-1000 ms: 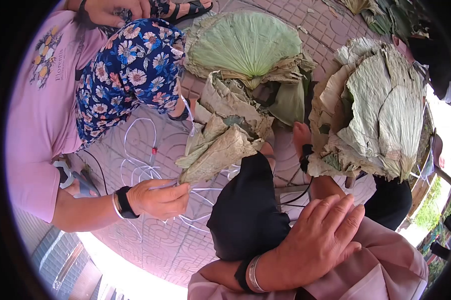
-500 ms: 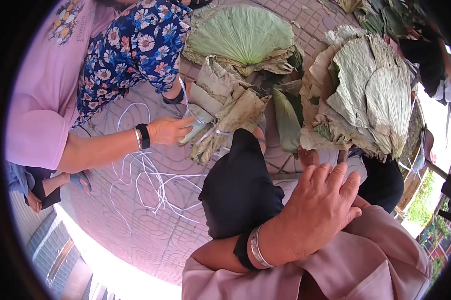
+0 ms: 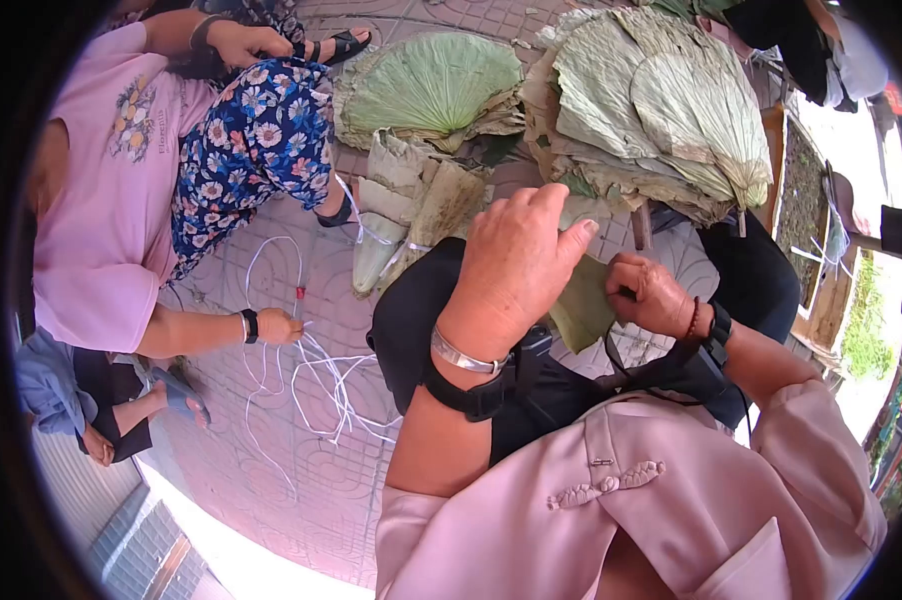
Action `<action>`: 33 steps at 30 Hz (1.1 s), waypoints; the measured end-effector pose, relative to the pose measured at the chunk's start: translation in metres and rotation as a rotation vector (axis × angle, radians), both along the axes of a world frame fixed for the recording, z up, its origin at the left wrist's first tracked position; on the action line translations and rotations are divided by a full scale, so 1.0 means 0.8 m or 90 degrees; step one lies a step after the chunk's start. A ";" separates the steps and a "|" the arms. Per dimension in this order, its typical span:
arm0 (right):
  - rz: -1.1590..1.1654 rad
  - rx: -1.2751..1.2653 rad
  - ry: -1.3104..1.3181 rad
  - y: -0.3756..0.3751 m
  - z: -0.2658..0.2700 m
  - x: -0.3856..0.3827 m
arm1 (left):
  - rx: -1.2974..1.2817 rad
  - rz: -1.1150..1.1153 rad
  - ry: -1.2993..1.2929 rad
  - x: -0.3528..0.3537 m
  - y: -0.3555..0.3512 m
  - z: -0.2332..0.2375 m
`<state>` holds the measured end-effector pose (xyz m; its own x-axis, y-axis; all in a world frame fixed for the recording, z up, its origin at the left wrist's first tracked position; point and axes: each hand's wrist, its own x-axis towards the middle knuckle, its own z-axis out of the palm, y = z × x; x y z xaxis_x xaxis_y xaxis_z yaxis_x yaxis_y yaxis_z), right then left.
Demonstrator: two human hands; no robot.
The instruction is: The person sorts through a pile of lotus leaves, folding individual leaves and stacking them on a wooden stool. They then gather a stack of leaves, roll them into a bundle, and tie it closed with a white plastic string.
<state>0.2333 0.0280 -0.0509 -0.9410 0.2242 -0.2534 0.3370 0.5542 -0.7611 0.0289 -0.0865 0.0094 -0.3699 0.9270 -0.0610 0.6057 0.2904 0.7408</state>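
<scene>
My left hand [image 3: 511, 262], with a silver bracelet and a black wristband, is raised over my dark-clad lap. Its thumb stands apart from the bent fingers, and no held thing shows. My right hand [image 3: 653, 295], wearing red beads and a black band, has its fingers curled in; what they hold, if anything, is hidden. Between both hands lies a green leaf piece [image 3: 581, 312], close to the right fingertips. Beyond them rises a big stack of dried lotus leaves [image 3: 661, 110]. A rolled leaf bundle [image 3: 411, 205] tied with white string lies ahead of my left hand.
A greener leaf pile [image 3: 431, 85] lies at the back. Loose white string [image 3: 336, 390] tangles on the patterned paving, where a co-worker's hand [image 3: 276, 326] grips some. That person, in a pink shirt [image 3: 101, 230], sits at left. A wooden-edged planter [image 3: 806, 210] stands at right.
My view has tilted and shifted. My left hand has moved up and left, and my right hand has come out from behind it. The co-worker's hand has left the tied bundle for the loose string.
</scene>
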 end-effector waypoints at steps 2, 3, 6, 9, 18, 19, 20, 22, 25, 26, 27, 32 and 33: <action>0.049 -0.014 0.037 0.013 0.042 0.004 | -0.002 0.002 0.018 -0.004 0.004 -0.009; 0.032 -0.010 0.042 0.018 0.064 0.007 | 0.007 0.006 0.030 -0.004 0.007 -0.014; 0.027 0.036 0.154 0.036 0.130 0.019 | -0.022 -0.009 -0.077 -0.007 0.024 -0.022; -0.010 0.120 0.212 0.056 0.181 0.039 | -0.071 -0.030 -0.192 -0.002 0.044 -0.037; -0.214 0.258 0.419 0.123 0.221 0.051 | -0.106 -0.296 -0.813 0.045 0.087 0.013; -0.243 0.227 0.454 0.134 0.215 0.050 | -0.073 -0.290 -0.854 0.051 0.091 0.014; -0.250 0.248 0.448 0.145 0.211 0.049 | -0.039 -0.284 -0.895 0.057 0.096 0.015; -0.303 0.308 0.519 0.152 0.204 0.042 | 0.013 -0.244 -0.909 0.067 0.109 0.012; -0.385 0.441 0.593 0.161 0.202 0.055 | 0.126 -0.158 -0.954 0.062 0.131 0.005; -0.520 0.315 0.563 0.147 0.202 0.064 | 0.187 -0.114 -0.984 0.059 0.138 0.006; -0.647 0.182 0.526 0.132 0.202 0.074 | 0.188 -0.118 -0.980 0.055 0.145 0.008; -0.533 0.133 0.347 0.061 0.156 0.106 | 0.398 0.016 -0.976 0.042 0.169 0.014; -0.495 0.021 0.295 0.049 0.148 0.104 | 0.395 0.012 -0.973 0.044 0.172 0.015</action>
<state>0.3165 0.0672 0.0678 -0.5268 0.8398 0.1314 0.2892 0.3225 -0.9013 0.0639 0.0511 0.0210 -0.3311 0.9436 -0.0015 -0.7480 -0.2615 0.6100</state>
